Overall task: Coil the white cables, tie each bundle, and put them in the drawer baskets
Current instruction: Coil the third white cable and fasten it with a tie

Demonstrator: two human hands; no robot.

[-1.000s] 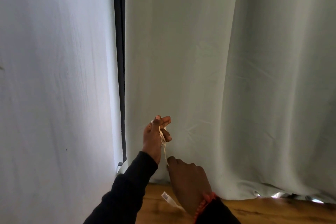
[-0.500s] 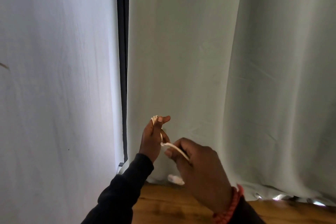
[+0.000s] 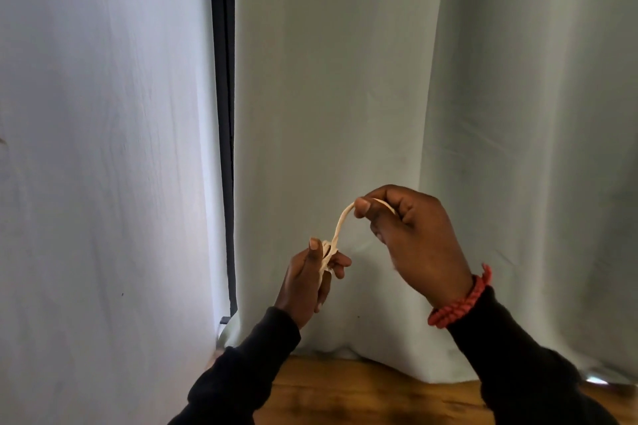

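Your left hand (image 3: 310, 279) grips a small coil of the white cable (image 3: 340, 228), its loops bunched between thumb and fingers so the bundle cannot spring apart. Your right hand (image 3: 411, 238) sits higher and to the right, pinching the free run of that cable between thumb and forefinger; the strand arcs up from the coil to that pinch, taut enough, I judge, to lay another turn or wrap the tail round the bundle. Both hands work in the air in front of the pale curtain (image 3: 345, 97), above the wooden table (image 3: 345, 393) at the near edge. A red bracelet (image 3: 462, 300) circles your right wrist. No drawer or basket shows here, so the coiling and tying step seems to be in hand and stowing is not yet done.
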